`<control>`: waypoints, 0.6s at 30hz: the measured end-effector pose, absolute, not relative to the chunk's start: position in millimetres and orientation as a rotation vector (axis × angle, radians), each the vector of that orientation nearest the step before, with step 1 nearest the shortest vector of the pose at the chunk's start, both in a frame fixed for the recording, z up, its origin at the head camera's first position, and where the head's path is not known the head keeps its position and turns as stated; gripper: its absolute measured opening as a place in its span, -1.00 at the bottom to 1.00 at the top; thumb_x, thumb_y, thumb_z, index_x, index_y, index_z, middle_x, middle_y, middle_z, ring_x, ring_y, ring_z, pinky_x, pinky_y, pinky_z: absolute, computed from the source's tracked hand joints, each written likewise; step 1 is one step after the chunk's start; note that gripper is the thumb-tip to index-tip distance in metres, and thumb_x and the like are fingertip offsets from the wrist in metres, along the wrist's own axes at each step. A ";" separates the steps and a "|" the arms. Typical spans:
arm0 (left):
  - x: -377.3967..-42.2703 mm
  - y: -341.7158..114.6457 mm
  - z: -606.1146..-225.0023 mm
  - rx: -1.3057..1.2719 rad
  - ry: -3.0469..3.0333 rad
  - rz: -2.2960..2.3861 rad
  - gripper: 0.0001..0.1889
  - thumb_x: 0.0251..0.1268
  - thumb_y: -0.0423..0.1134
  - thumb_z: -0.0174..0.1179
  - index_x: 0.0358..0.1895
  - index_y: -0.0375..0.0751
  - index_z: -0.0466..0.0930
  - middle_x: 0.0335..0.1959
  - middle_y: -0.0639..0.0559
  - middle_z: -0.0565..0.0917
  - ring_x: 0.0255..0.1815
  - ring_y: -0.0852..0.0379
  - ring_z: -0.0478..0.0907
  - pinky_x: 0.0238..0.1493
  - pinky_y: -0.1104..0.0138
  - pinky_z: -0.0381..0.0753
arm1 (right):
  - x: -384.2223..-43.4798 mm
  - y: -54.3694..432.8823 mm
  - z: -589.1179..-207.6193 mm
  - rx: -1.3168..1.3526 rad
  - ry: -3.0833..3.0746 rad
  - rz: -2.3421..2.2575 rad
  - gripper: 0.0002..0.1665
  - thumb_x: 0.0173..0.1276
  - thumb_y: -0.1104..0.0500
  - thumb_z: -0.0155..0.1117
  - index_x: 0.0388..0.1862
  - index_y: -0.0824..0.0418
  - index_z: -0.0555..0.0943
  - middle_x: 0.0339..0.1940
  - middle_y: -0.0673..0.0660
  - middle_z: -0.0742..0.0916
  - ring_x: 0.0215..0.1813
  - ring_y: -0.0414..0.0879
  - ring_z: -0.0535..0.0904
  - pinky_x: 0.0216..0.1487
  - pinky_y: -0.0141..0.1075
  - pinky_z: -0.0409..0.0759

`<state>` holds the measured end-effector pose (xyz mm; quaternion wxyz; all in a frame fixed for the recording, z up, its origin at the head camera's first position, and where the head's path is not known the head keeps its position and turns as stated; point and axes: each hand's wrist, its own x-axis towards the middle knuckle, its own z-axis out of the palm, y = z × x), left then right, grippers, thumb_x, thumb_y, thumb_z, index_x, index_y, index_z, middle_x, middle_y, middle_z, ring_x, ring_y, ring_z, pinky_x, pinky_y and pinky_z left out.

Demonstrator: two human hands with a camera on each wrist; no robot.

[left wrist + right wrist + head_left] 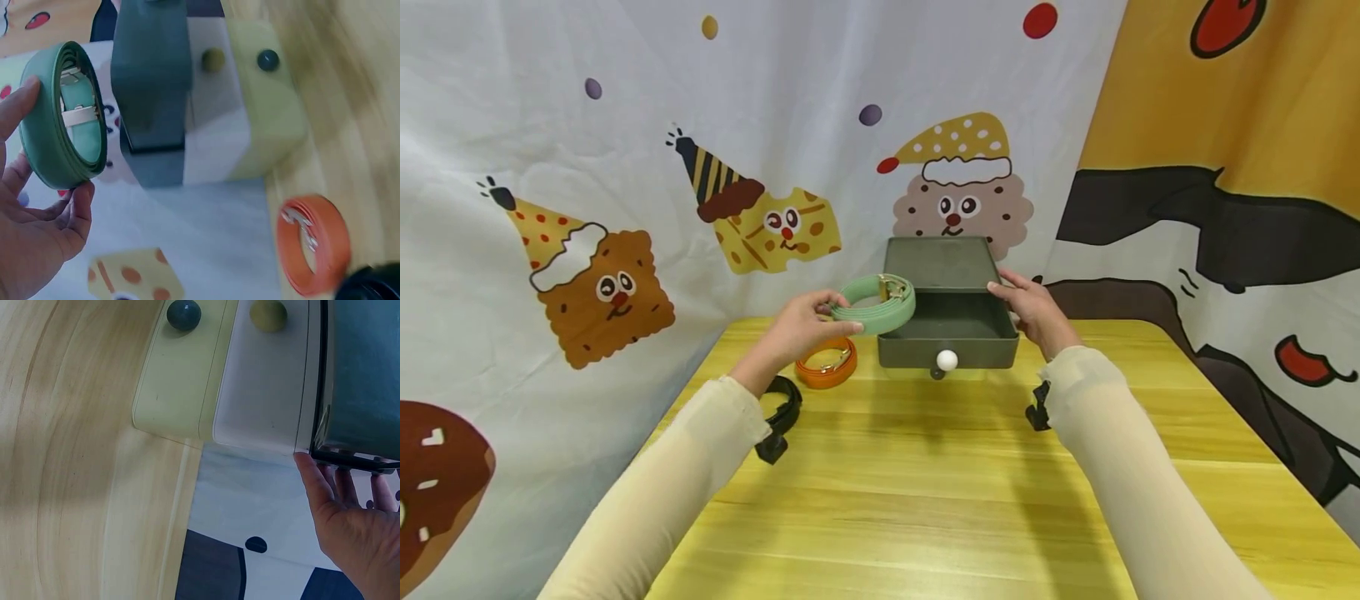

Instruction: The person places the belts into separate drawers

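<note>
Cream sleeves reached forward on both sides, nearest to me. Beyond them hung the cartoon-printed cloth backdrop, and below it spread the wood-grain table. Toward its far edge stood the three-tier drawer unit, its grey-green top drawer open toward me, probably so that the inside could be reached from above.

My right grip rested on that drawer's right side, fingers loosely bent rather than clenched, I judge to steady it. My left grip was closed around one edge of the coiled green belt, thumb against fingers, likely so that the rolls would not spring apart. The belt was in the air, just left of the drawer's opening.

Its ring faced upward; the longer axis ran roughly left to right, from my thumb toward the drawer, with the gold-toned buckle at the drawer end. Under my left wrist, a coiled orange belt lay on the table near a black coil, seemingly another belt, partly hidden by my arm. Smallest was the white knob at the drawer's front.
</note>
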<state>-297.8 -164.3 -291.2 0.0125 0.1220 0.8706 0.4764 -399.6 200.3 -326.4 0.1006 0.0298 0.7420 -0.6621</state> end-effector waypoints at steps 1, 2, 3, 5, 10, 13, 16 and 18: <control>-300.8 -157.1 -288.1 0.399 2.707 1.477 -0.59 0.15 0.07 0.45 -0.06 -0.01 0.55 -0.26 -0.07 0.53 -0.40 0.02 0.36 -0.40 0.21 0.42 | -399.6 200.6 -326.3 0.088 2.194 -1.957 -0.20 0.53 -0.08 0.13 0.62 -0.21 0.03 0.64 0.07 0.06 0.60 0.08 -0.03 0.49 0.13 0.05; -304.1 -150.3 -286.1 0.424 2.699 1.470 -0.60 0.14 0.07 0.45 -0.07 -0.01 0.55 -0.27 -0.04 0.53 -0.40 0.05 0.35 -0.41 0.22 0.41 | -399.4 200.5 -326.2 0.089 2.194 -1.959 -0.20 0.53 -0.08 0.13 0.62 -0.22 0.03 0.64 0.07 0.06 0.60 0.08 -0.02 0.49 0.13 0.05; -306.5 -143.4 -284.0 0.450 2.694 1.459 -0.61 0.15 0.06 0.45 -0.08 -0.01 0.56 -0.30 -0.02 0.51 -0.40 0.05 0.34 -0.41 0.22 0.40 | -399.1 200.6 -326.1 0.088 2.196 -1.957 -0.20 0.52 -0.08 0.13 0.62 -0.21 0.04 0.64 0.07 0.06 0.60 0.08 -0.03 0.49 0.13 0.04; -311.4 -131.4 -281.7 0.501 2.678 1.439 -0.62 0.15 0.06 0.45 -0.08 0.00 0.56 -0.40 -0.01 0.46 -0.46 0.07 0.27 -0.45 0.24 0.34 | -398.4 200.3 -325.9 0.089 2.193 -1.958 -0.19 0.52 -0.09 0.14 0.62 -0.22 0.03 0.64 0.07 0.06 0.60 0.08 -0.03 0.49 0.13 0.04; -321.9 -108.5 -279.2 0.583 2.685 1.330 -0.64 0.18 0.03 0.44 -0.08 -0.02 0.58 -0.55 0.03 0.36 -0.55 0.11 0.19 -0.47 0.26 0.27 | -397.9 199.0 -326.0 0.093 2.185 -1.958 -0.20 0.52 -0.08 0.14 0.62 -0.22 0.03 0.64 0.07 0.07 0.60 0.07 -0.02 0.48 0.12 0.09; -327.1 -99.1 -279.6 0.608 2.691 1.267 -0.64 0.19 0.02 0.43 -0.07 -0.04 0.58 -0.48 0.03 0.46 -0.52 0.13 0.25 -0.44 0.27 0.32 | -398.4 198.3 -326.4 0.097 2.190 -1.956 -0.19 0.52 -0.08 0.14 0.62 -0.23 0.03 0.63 0.08 0.08 0.59 0.08 0.01 0.47 0.12 0.12; -331.3 -92.5 -280.8 0.624 2.691 1.228 -0.66 0.20 0.01 0.42 -0.08 -0.05 0.59 -0.32 -0.01 0.56 -0.45 0.13 0.33 -0.38 0.27 0.39 | -398.8 198.0 -326.9 0.105 2.202 -1.957 -0.19 0.52 -0.09 0.15 0.62 -0.23 0.03 0.63 0.09 0.11 0.59 0.09 0.04 0.46 0.13 0.12; -333.5 -89.3 -281.7 0.621 2.690 1.212 -0.68 0.21 0.00 0.42 -0.09 -0.05 0.60 -0.28 -0.03 0.58 -0.41 0.11 0.36 -0.35 0.26 0.40 | -398.7 198.1 -327.2 0.107 2.203 -1.963 -0.19 0.52 -0.09 0.15 0.62 -0.23 0.03 0.62 0.10 0.12 0.58 0.09 0.05 0.46 0.13 0.13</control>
